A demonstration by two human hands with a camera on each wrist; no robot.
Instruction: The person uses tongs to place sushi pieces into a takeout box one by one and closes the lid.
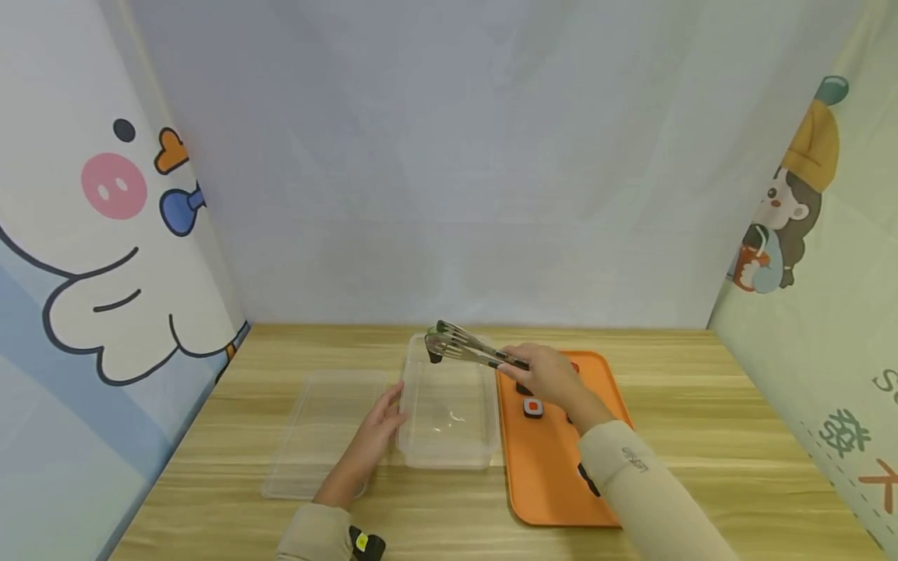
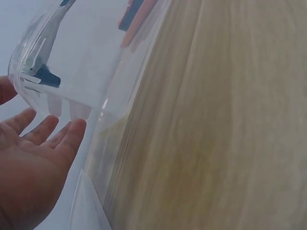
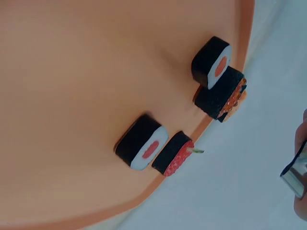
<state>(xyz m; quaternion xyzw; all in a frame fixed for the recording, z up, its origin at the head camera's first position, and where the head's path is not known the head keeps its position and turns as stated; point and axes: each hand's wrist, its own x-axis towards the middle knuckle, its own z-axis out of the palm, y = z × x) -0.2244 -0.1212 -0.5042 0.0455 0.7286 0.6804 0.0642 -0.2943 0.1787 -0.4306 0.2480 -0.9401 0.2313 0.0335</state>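
My right hand grips metal tongs that reach left across a clear plastic container. Between the tong tips, over the container's far end, is a small dark sushi piece with some green at its top. My left hand is at the container's left side, its fingertips right at the clear wall and its fingers loosely extended. To the right, an orange tray carries toy-like sushi, including a black-wrapped roll with an orange centre. My right forearm hides part of the tray.
A flat clear lid lies left of the container, partly under my left arm. In the right wrist view, a red-topped sushi and an orange-topped one sit near the tray's edge. A pale curtain stands behind the wooden table.
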